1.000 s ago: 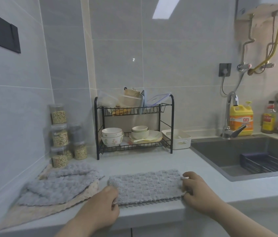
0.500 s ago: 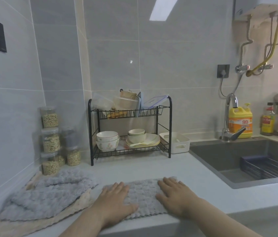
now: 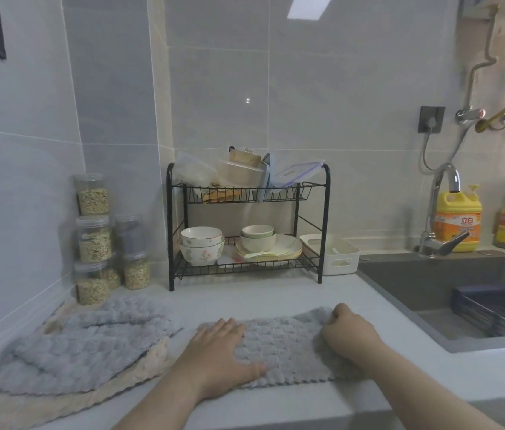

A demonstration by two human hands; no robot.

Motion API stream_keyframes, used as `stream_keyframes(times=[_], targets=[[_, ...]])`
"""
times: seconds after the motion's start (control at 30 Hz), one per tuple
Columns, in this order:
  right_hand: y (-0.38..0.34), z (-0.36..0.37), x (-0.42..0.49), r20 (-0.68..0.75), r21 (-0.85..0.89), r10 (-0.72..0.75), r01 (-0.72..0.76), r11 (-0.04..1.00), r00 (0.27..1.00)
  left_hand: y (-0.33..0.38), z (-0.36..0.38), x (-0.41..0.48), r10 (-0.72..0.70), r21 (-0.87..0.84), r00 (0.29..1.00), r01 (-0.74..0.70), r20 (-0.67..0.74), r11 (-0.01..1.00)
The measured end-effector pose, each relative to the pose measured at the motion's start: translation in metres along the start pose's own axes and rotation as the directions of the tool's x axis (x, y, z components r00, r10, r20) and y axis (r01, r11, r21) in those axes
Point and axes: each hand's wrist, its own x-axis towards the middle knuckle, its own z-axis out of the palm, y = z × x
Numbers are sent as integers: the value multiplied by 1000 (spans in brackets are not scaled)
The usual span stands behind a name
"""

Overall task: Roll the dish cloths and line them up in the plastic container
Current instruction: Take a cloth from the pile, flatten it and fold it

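Tiled kitchen corner, pale desk running along to the sink, and one grey dish cloth is lying flat at the front edge. The left hand is pressing open-palmed on its left end, likely pinning it, while the right hand is curling shut on the right end, apparently starting the roll. A heap of cloths, uncountable, is waiting toward the left front corner, and one white plastic container is sitting near the back edge beside the dish rack, seemingly empty.
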Motion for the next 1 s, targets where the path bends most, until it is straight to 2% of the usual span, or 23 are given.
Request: stream_keyframes(times=[0.17,0.27,0.33,0.4,0.5,0.6,0.77,0.9,1.0], targets=[[-7,-20,-3,96,70,69,-76,995,993,-1,-2,-7,14,-220,991,-43,-131,975],[6,-33,-11,116,98,80,-92,991,990,-9,0,-10,-96,-425,955,-34,-280,904],[18,-44,-12,64,107,101,-108,988,993,-13,2,-10,-144,-496,953,-7,-265,868],[28,-57,-10,-6,119,97,-96,988,995,-12,3,-9,-127,-474,964,2,-233,881],[25,-74,-14,19,243,50,-54,968,999,-9,3,-5,-102,-417,975,11,-197,909],[10,-83,-12,-15,302,-23,26,953,1000,-7,0,-5,-80,-362,983,15,-165,932],[-35,-71,-6,-51,259,-175,183,948,983,-4,-4,-8,-42,-305,988,-5,-149,952],[-64,-55,-6,-24,168,-293,293,941,956,1,-4,-11,52,-267,973,-113,-223,957],[-60,-57,-4,-78,212,-239,250,945,968,29,-9,3,170,-260,949,-240,-265,935]])
